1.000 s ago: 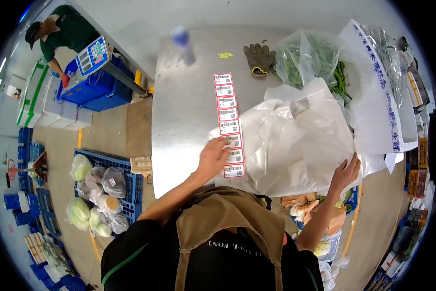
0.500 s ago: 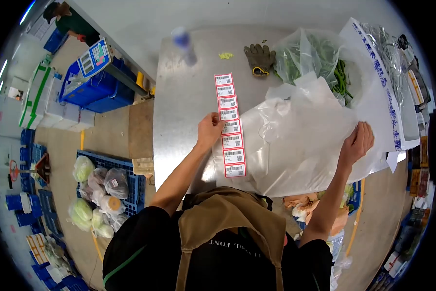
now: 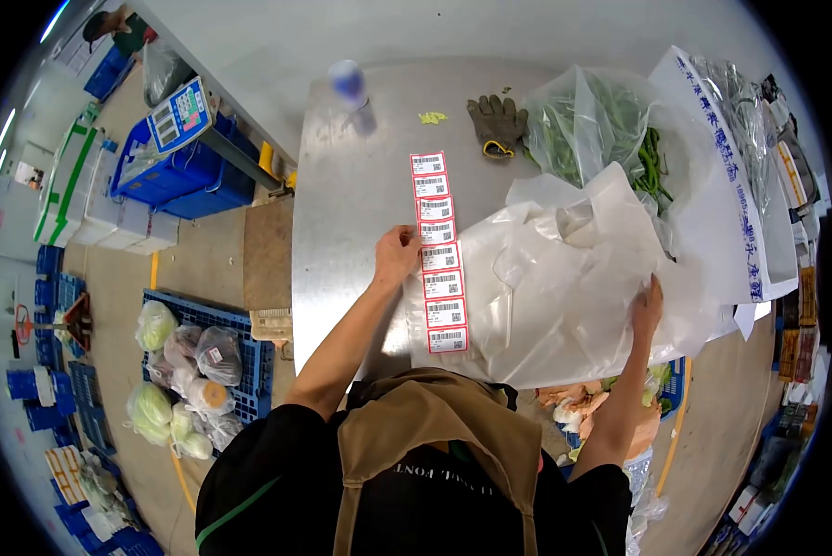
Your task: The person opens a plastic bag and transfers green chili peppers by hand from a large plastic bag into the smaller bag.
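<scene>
- The right hand [image 3: 648,310] is lower and further left than half a second ago, on now more rumpled white plastic [image 3: 564,287], centre right on the bench [image 3: 351,185]; whether its grip pinches cannot be told.
- The left hand [image 3: 398,255], fingers curled, is at the label strip [image 3: 439,257], mid-frame; its hold is unclear.
- A grey bag [image 3: 161,74] now shows upper left.
- Upper right, a clear bag [image 3: 572,107] contains green vegetables [image 3: 652,167].
</scene>
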`<state>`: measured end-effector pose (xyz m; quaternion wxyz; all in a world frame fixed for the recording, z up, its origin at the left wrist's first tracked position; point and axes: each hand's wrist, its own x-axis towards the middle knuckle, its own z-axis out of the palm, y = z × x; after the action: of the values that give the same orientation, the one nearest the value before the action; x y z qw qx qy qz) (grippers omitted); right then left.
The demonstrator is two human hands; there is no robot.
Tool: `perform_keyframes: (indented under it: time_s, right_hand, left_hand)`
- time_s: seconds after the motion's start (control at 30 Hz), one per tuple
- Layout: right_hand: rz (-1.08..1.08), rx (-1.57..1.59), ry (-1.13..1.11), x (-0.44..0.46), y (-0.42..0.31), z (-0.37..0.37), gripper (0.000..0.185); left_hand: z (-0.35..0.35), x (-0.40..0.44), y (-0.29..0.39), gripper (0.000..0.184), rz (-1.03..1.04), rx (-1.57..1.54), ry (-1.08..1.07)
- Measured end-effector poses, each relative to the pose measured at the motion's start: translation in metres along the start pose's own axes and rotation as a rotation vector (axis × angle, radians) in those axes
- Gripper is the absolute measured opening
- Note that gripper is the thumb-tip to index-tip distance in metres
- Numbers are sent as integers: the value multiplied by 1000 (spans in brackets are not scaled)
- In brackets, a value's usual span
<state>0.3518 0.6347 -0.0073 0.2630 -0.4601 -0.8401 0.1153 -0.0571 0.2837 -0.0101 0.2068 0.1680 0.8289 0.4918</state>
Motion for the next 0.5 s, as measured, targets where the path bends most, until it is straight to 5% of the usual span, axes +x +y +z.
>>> perform_keyframes:
  time_s: [0.1,0.3,0.5]
  right_hand:
    - [253,277,205,-23,-28,-30,43]
    - [460,319,471,-106,-35,-72,35]
    - [656,300,506,-223,9,-59,29]
  left_hand:
    - [-9,-10,22,33,-26,-14,23]
    - [-29,-44,23,25,74,-18,45]
    - [-24,-119,37,17,169,-81,-216]
